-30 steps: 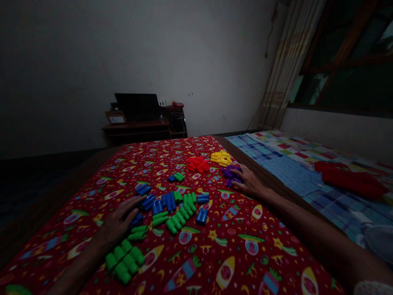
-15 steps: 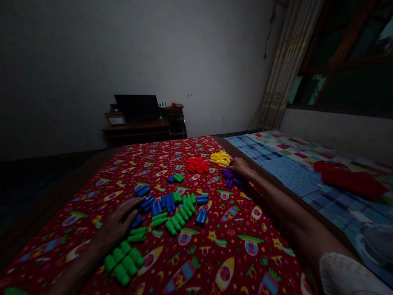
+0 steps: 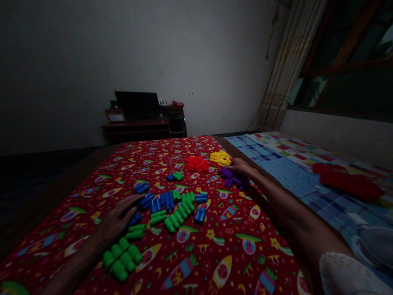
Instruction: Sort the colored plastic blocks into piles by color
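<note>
My left hand (image 3: 119, 217) is open, thumb and fingers apart, its fingertips at a blue building block (image 3: 146, 200) and its thumb close to another blue block (image 3: 134, 219). Several blue and green blocks lie just beyond it, among them a joined green row (image 3: 179, 217). A larger green group (image 3: 122, 259) sits beside the left wrist. Farther off, my right hand (image 3: 241, 167) is closed with fingers together at the edge of the purple blocks (image 3: 229, 177), beside the yellow blocks (image 3: 220, 157). What its fingertips hold, if anything, is hidden.
A red block pile (image 3: 197, 164) lies left of the yellow one. The blocks rest on a red patterned cloth (image 3: 224, 237). On the right are a checked bed cover (image 3: 276, 164), a red cloth (image 3: 346, 180) and a fan (image 3: 376, 243). A desk with a monitor (image 3: 138, 104) stands by the wall.
The view has shifted slightly. My right hand has moved very little at the purple blocks, and my left hand stays by the blue blocks. The block groups look unchanged.
</note>
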Tool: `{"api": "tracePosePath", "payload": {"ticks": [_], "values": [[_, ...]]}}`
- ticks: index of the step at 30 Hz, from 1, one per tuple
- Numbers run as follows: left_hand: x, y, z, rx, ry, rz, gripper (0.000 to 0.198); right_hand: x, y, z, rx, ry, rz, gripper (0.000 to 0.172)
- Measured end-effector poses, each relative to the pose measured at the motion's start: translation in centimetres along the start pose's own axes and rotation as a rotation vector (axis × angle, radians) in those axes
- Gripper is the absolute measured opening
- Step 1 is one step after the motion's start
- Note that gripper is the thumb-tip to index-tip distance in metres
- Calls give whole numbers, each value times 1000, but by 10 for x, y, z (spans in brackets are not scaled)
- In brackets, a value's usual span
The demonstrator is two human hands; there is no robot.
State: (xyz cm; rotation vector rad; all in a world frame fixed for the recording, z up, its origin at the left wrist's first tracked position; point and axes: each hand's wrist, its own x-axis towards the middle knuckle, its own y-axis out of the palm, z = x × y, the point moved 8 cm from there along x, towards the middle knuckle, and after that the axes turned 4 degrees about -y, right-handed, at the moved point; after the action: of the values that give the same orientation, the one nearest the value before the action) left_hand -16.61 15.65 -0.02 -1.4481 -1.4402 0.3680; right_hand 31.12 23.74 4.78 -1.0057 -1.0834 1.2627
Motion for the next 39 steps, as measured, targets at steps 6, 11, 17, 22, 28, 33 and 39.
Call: {"api": "tracePosePath", "payload": {"ticks": [6, 11, 17, 22, 28, 33, 39], "values": [[0, 5, 9, -11, -34, 17, 63, 11, 7, -2, 90, 9, 11, 29], [1, 5, 10, -32, -15, 9, 64, 7, -1, -7, 170, -19, 6, 20], [1, 7, 12, -51, -15, 7, 63, -24, -28, -15, 134, -215, -266, 18], [0, 6, 11, -53, -5, 15, 62, -70, -30, -10, -31, -474, -385, 19], [1, 5, 7, -17, -11, 28, 61, -83, -26, -25, 126, -341, -449, 46], [1, 5, 5, -14, -5, 23, 60, -78, 17, -17, 97, -320, -366, 72], [1, 3, 3, -7, -7, 7, 62, -78, 33, 1, 20, -415, -430, 61]]}}
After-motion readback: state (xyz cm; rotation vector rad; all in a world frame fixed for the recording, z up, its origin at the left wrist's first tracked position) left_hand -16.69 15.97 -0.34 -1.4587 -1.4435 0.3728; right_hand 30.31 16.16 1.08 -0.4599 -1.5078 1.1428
